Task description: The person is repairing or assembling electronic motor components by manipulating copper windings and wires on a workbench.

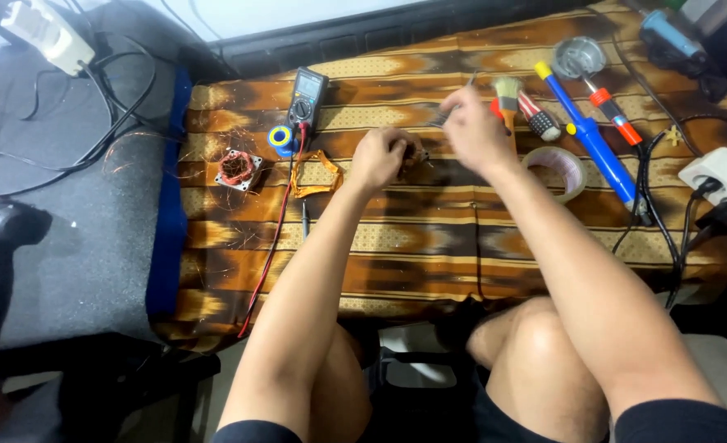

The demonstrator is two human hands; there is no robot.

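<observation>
Gripping a small dark part in the clenched left hand, just right of the copper coil on the patterned cloth. Pinching thin tweezers in the right hand, long axis slanting down-left, tip pointing toward the part. Part's own direction too blurred for telling.
</observation>
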